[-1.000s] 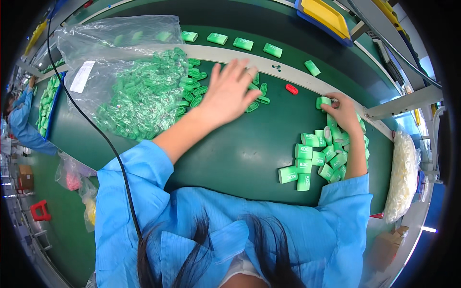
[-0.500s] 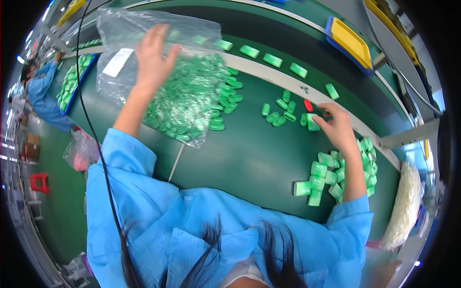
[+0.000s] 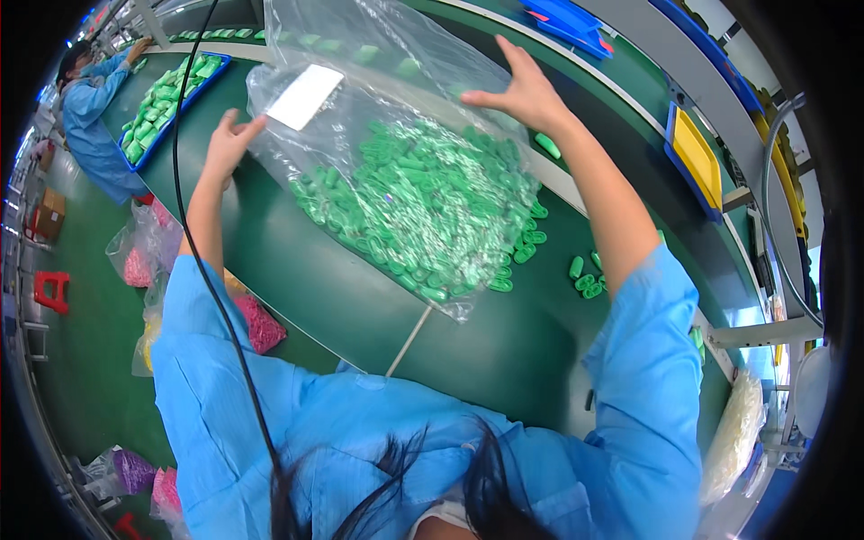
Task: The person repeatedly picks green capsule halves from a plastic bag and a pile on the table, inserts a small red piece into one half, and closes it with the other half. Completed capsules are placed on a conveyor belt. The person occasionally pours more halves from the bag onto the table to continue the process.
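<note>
A large clear plastic bag [image 3: 360, 135], with a white label [image 3: 306, 96], lies on the green work table. Many small green oval plastic pieces [image 3: 432, 198] fill its lower part. My left hand [image 3: 232, 151] is at the bag's left edge, fingers apart; whether it touches the plastic I cannot tell. Over the bag's upper right side my right hand [image 3: 533, 94] is open, thumb and fingers spread, holding nothing. Loose green ovals [image 3: 531, 238] lie by the bag's right edge. More green pieces [image 3: 589, 279] lie beside my right forearm, which hides part of the table.
A blue tray of green packets [image 3: 166, 112] sits at the far left near a person in blue [image 3: 94, 112]. A conveyor belt [image 3: 621, 171] runs behind the table. A yellow tray [image 3: 695, 166] is at right. A black cable [image 3: 177, 171] hangs across the left side.
My right hand has left the small green box at the right and come over to the bag. My left hand has moved from atop the bag to its left edge. The view has shifted.
</note>
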A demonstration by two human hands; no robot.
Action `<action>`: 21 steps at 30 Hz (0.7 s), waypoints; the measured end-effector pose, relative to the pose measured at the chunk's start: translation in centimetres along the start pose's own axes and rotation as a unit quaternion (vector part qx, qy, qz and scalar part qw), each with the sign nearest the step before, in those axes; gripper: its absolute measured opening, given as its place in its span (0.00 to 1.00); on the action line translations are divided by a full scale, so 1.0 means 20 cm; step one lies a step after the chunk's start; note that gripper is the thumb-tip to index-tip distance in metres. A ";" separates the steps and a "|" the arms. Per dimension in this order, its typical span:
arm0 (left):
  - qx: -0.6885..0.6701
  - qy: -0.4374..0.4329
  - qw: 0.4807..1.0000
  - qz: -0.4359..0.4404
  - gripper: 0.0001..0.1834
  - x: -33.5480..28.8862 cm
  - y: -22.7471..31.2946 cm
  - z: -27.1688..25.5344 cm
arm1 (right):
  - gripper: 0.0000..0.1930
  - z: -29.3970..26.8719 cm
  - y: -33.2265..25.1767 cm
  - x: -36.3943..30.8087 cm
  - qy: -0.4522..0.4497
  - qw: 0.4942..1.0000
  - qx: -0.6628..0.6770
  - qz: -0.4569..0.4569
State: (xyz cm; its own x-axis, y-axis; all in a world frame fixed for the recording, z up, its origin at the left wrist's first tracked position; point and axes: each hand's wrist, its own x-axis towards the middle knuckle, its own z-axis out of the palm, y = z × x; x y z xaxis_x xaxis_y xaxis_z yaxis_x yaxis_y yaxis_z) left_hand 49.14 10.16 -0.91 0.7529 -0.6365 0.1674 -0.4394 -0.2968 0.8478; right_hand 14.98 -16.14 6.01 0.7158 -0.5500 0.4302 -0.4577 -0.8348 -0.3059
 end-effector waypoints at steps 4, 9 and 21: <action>0.010 -0.086 0.996 -0.019 0.14 0.09 -0.11 0.00 | 0.65 0.18 -0.13 0.20 -0.086 0.989 0.122 0.022; -0.176 0.045 0.983 -0.033 0.14 0.06 -0.06 0.05 | 0.11 0.16 -0.23 0.16 -0.189 0.970 0.113 -0.103; -0.528 -0.357 0.754 0.158 0.14 -0.21 0.96 0.33 | 0.34 -0.21 -0.61 0.03 -0.162 0.890 0.418 -0.085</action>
State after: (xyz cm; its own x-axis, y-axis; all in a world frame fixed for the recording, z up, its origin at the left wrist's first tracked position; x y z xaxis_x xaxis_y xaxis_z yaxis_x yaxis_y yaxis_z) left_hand 34.40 2.43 11.29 0.0702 -0.8899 0.4508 0.3777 0.4420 0.8136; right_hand 18.81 -6.34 13.58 0.9139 -0.2690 0.3041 0.1270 -0.5221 -0.8434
